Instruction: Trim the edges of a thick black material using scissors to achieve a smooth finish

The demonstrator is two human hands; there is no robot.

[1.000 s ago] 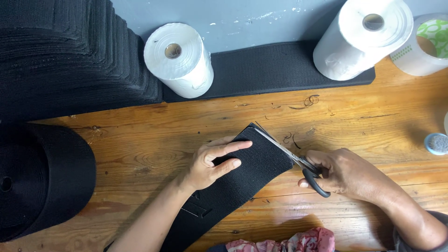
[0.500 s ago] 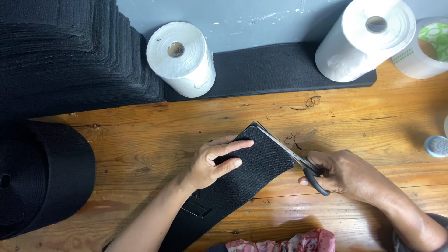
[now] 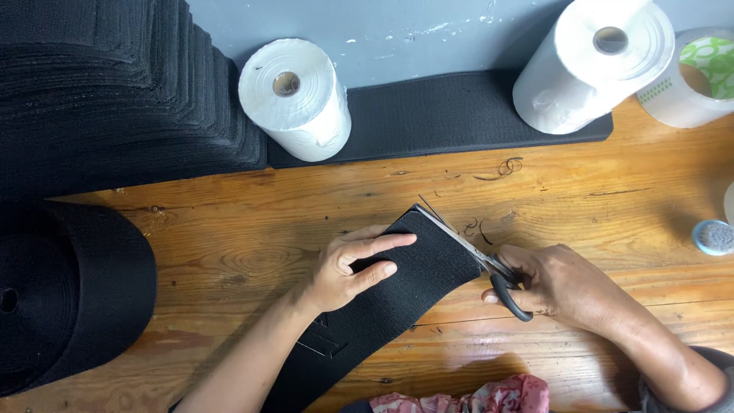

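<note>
As nothing is shifting since a second ago | I am watching the left hand (image 3: pixel 348 269) pressing flat on the black strap (image 3: pixel 397 294) | right hand (image 3: pixel 562 283) gripping the scissors (image 3: pixel 478 256) (blades along the strap's end)

2 white rolls (image 3: pixel 294 99), 1 tape roll (image 3: pixel 692 76), 1 scissors (image 3: pixel 478 256).

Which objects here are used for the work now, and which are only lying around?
In use: black elastic band, held flat by left hand; scissors in right hand.

Lying about: two white paper rolls, tape roll, stacked black strips, big black spool.
</note>
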